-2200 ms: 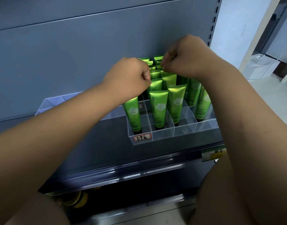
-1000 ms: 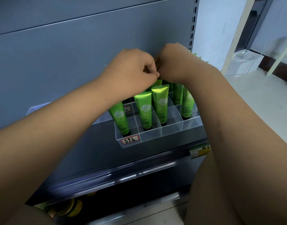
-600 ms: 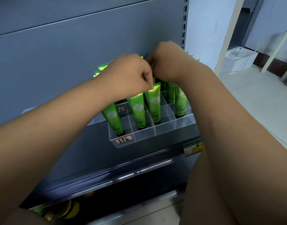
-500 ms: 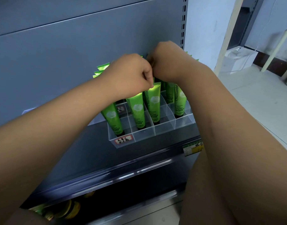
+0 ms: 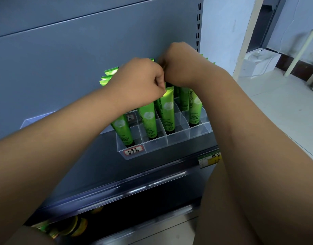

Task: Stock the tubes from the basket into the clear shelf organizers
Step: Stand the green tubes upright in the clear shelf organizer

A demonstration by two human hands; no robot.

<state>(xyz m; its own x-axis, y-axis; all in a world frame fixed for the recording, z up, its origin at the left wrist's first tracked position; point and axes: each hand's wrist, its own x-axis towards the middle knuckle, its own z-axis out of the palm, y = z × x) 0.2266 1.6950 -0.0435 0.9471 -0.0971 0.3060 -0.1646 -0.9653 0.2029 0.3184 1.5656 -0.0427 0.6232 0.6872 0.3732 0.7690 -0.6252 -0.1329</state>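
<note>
- Left hand (image 5: 139,84), right hand (image 5: 180,66): fingers curled, hands touching above the organizer (image 5: 157,147); cannot tell what either grips.
- Tubes (image 5: 149,119): upright in most cells; front right cell empty.
- Second organizer (image 5: 35,120), left: apparently unfilled. Basket out of view.

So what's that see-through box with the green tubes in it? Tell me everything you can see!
The clear organizer looks like see-through hard plastic, split by thin walls into a grid of square pockets. Green tubes stand in the pockets, caps down. A red-and-white sticker with handwriting is on its front left corner. It sits flat on the dark shelf, near the right end. The left hand and right hand are up at the tube tops, not on the box itself.
</note>
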